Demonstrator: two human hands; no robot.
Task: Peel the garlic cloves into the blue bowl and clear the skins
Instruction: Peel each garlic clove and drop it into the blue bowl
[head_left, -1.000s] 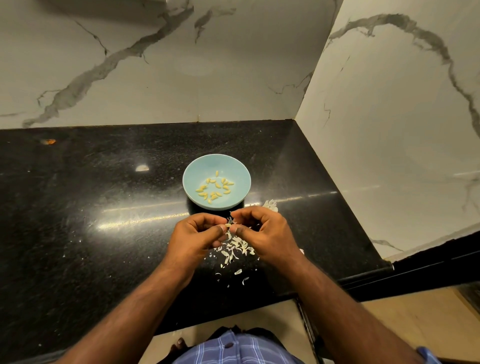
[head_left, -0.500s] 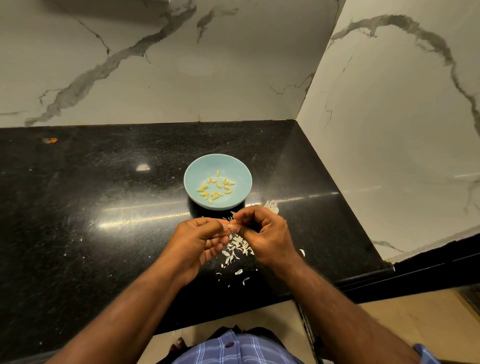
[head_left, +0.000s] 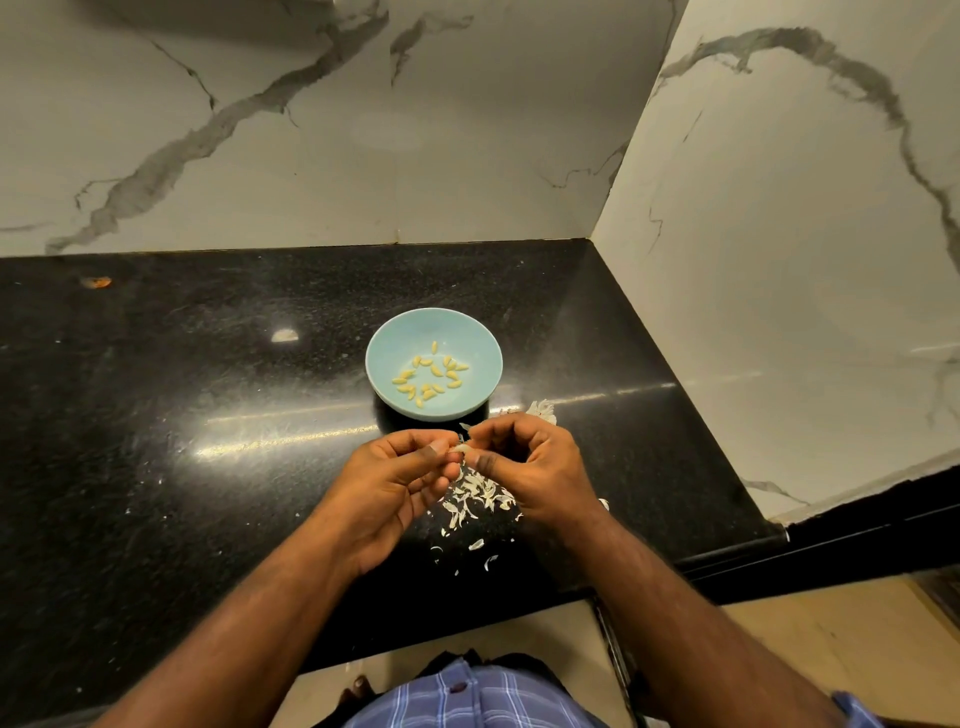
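Note:
A blue bowl (head_left: 395, 338) stands on the black counter and holds several peeled yellow garlic cloves (head_left: 430, 373). Just in front of it my left hand (head_left: 390, 483) and my right hand (head_left: 535, 467) meet, both pinching one small garlic clove (head_left: 460, 448) between thumbs and fingertips. Below the hands a heap of white garlic skins (head_left: 475, 499) lies on the counter. A papery garlic remnant (head_left: 543, 409) shows behind my right hand, partly hidden by it.
The black granite counter (head_left: 182, 415) ends at a marble back wall and a marble side wall (head_left: 779, 260) on the right. Its front edge runs close under my forearms. A small orange speck (head_left: 96, 282) lies far left at the back.
My hands have stayed in place in front of the bowl, with fingers shifting slightly on the clove. The bowl and the skins have not moved.

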